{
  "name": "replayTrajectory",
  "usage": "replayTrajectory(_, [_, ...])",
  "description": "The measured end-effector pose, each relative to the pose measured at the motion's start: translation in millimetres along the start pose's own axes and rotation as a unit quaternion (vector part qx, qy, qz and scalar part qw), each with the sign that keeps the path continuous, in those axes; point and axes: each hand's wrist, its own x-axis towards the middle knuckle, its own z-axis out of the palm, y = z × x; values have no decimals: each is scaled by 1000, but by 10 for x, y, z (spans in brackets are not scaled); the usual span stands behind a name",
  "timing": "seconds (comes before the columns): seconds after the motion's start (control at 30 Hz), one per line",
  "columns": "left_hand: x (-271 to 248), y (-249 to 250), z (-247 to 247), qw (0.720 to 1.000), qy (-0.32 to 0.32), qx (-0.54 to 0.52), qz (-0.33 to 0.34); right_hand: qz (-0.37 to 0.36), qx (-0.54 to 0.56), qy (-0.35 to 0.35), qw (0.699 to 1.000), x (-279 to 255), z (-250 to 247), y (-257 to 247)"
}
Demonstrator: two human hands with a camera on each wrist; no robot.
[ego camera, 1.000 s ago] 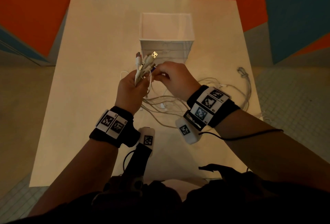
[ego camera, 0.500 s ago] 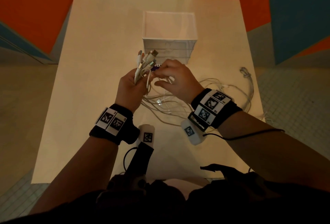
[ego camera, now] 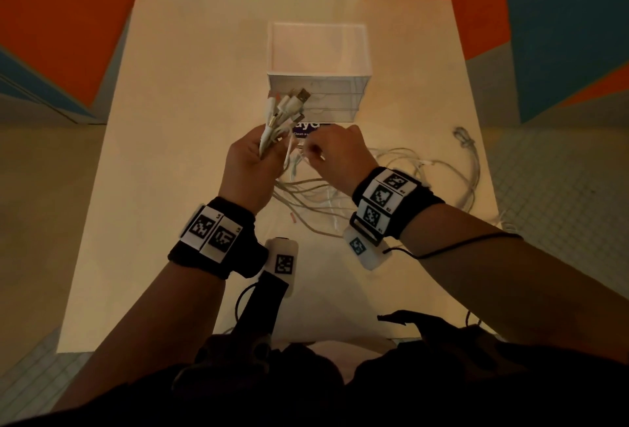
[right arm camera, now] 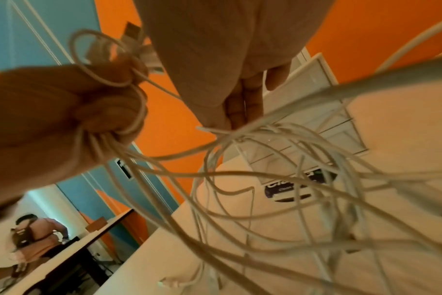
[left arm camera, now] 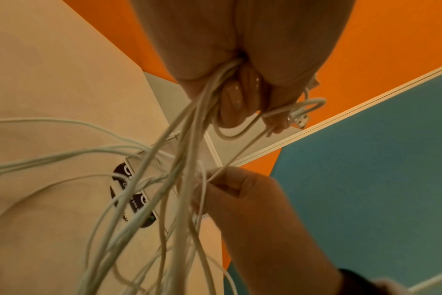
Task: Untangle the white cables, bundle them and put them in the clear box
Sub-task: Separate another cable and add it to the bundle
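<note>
My left hand (ego camera: 252,161) is fisted round a bunch of white cables (ego camera: 280,117), their USB plugs sticking up above the fist toward the clear box (ego camera: 318,52). The same fist (left arm camera: 242,79) shows in the left wrist view with the strands (left arm camera: 184,139) trailing down from it. My right hand (ego camera: 335,154) sits just right of the left and pinches one thin white strand (left arm camera: 230,165) between thumb and fingers (right arm camera: 242,107). The rest of the cables (ego camera: 425,168) lie tangled on the table, spreading to the right.
The clear box stands at the middle back of the beige table (ego camera: 170,120) with a dark purple label (ego camera: 306,129) in front of it. A cable end (ego camera: 463,135) lies near the table's right edge. Another person (right arm camera: 36,235) stands at a far desk.
My right hand has slid a little down and right along the strand, away from the plug ends. The left hand keeps its grip on the bunch, hardly moving.
</note>
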Motion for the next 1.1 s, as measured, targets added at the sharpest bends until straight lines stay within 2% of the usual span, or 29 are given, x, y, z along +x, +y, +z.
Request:
replayTrajectory(0.1, [-34, 123, -23, 999, 5, -53, 10, 28, -21, -23, 999, 35, 77, 134])
replayTrajectory(0.23, [-15, 313, -95, 989, -3, -138, 62, 79, -22, -71, 994, 17, 123, 357])
replayTrajectory(0.3, [-21, 329, -131, 989, -4, -133, 62, 93, -6, -83, 992, 4, 130, 422])
replayTrajectory(0.37, [-23, 247, -147, 996, 8, -85, 34, 89, 9, -91, 992, 17, 99, 439])
replayTrajectory(0.47, [-20, 63, -119, 999, 4, 34, 6, 61, 38, -70, 995, 47, -1, 371])
replayTrajectory(0.57, [0, -45, -50, 995, 8, 102, -3, 9, 8, -42, 999, 63, -65, 270])
replayTrajectory(0.7, [28, -49, 60, 995, 33, 91, 5, -52, 7, -9, 999, 17, -120, 155])
replayTrajectory(0.8, [61, -64, 109, 997, 22, 77, 8, -100, 7, -6, 995, -9, -146, 55])
replayTrajectory(0.9, [36, -62, 139, 998, 10, 54, 20, -101, 12, -26, 994, 3, -157, 22])
replayTrajectory(1.1, [60, -86, 117, 999, 7, 28, 33, -109, 79, 11, 991, -27, -108, 15])
